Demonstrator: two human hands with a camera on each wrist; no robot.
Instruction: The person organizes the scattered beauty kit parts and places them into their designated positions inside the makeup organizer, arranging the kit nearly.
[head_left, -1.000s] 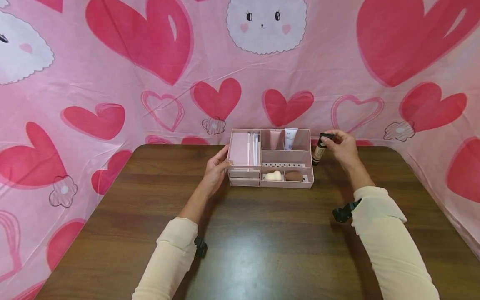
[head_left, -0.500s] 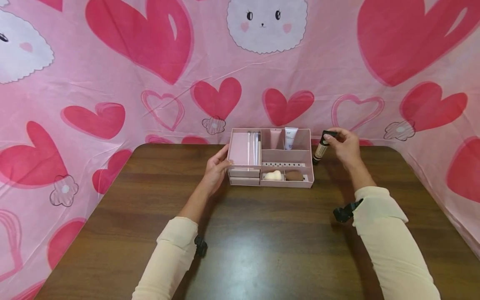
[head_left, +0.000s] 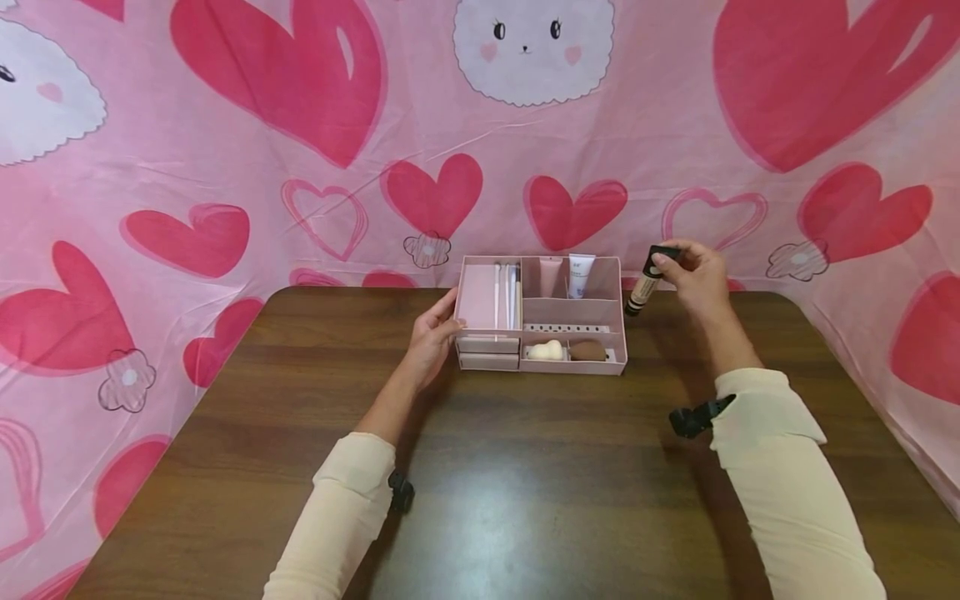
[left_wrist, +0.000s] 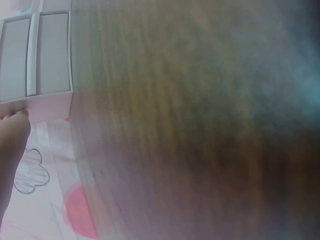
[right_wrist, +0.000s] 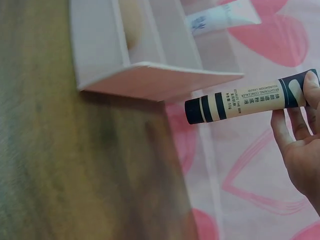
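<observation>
A pink organiser (head_left: pixel 542 367) stands at the far middle of the brown table (head_left: pixel 495 483). My left hand (head_left: pixel 435 333) rests against its left side, fingers touching the wall (left_wrist: pixel 45 107). My right hand (head_left: pixel 693 275) pinches the black cap of a beige tube (head_left: pixel 643 289) and holds it in the air, just right of the organiser. In the right wrist view the tube (right_wrist: pixel 240 102) hangs beyond the organiser's corner (right_wrist: pixel 150 80). Inside the organiser are a pink tube (head_left: pixel 550 275), a white tube (head_left: pixel 581 275), brushes (head_left: pixel 507 292), a cream sponge (head_left: pixel 546 351) and a brown sponge (head_left: pixel 588 351).
A pink cloth with red hearts (head_left: pixel 427 192) hangs close behind the table and wraps both sides. The organiser has two small drawers (head_left: pixel 488 352) at its front left. Wide bare wood lies between my arms and the near edge.
My right hand has lifted the beige tube a little higher and slightly to the right. The left hand has stayed on the organiser's side.
</observation>
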